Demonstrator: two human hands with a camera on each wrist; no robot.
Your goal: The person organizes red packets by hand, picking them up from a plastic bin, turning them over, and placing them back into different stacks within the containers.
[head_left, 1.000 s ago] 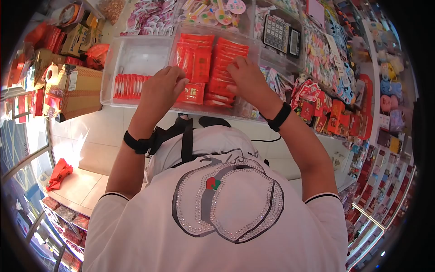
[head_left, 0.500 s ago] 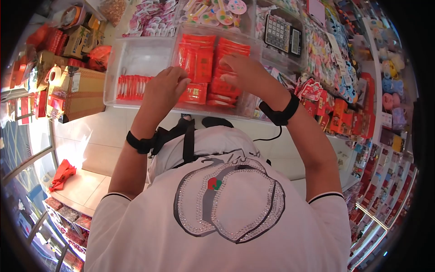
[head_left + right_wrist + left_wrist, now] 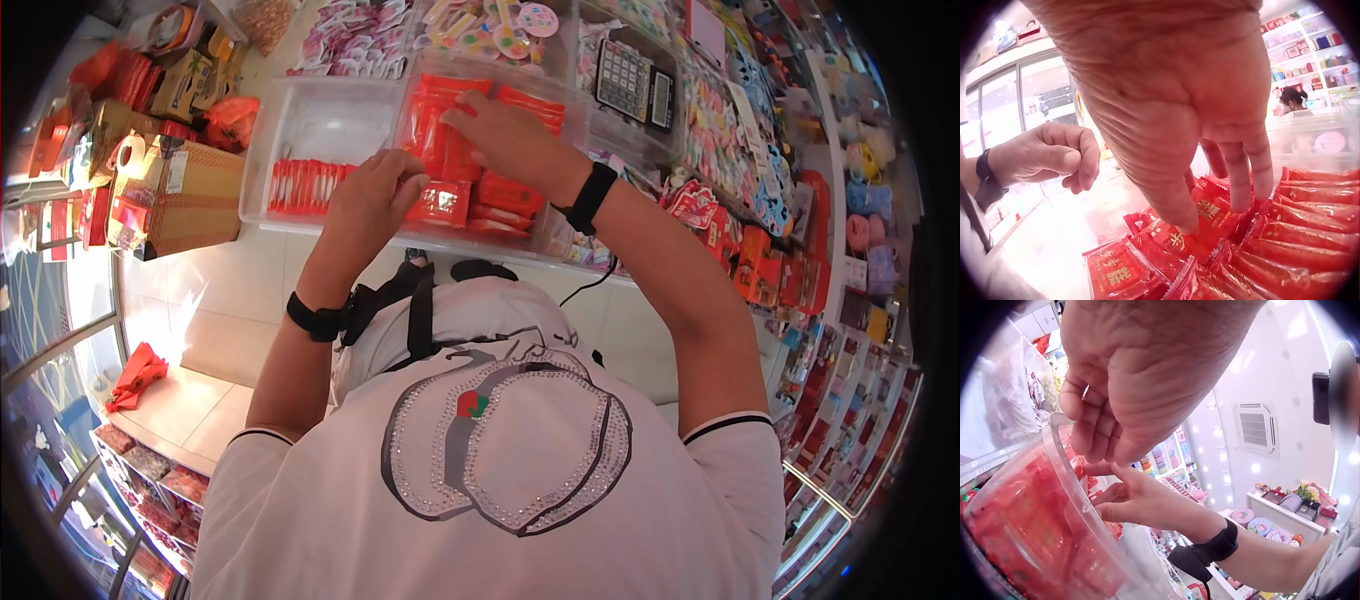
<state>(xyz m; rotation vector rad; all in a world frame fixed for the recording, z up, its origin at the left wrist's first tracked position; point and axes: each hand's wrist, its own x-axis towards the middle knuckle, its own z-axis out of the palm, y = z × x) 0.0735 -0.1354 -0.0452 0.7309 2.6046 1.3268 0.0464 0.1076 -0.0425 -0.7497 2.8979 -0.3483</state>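
Note:
My right hand reaches over a clear plastic bin of glossy red packets. In the right wrist view its thumb and fingers point down, spread across a red packet with gold characters, thumb tip touching it. More packets lie in an overlapping row beside it. My left hand hovers by the bin's near left part, close to a flat red packet. Its fingers hang loosely curled with nothing between them; the left wrist view shows them just at the bin's rim.
Left of the bin, a second clear tray holds a row of upright red-and-white packets. A calculator lies at the back right. Cardboard boxes stand at the left, and trays of small wrapped goods fill the back.
My right hand has moved left, from the right-hand row of packets to the left-hand pile. The left hand stays nearly in place, by the bin's near side.

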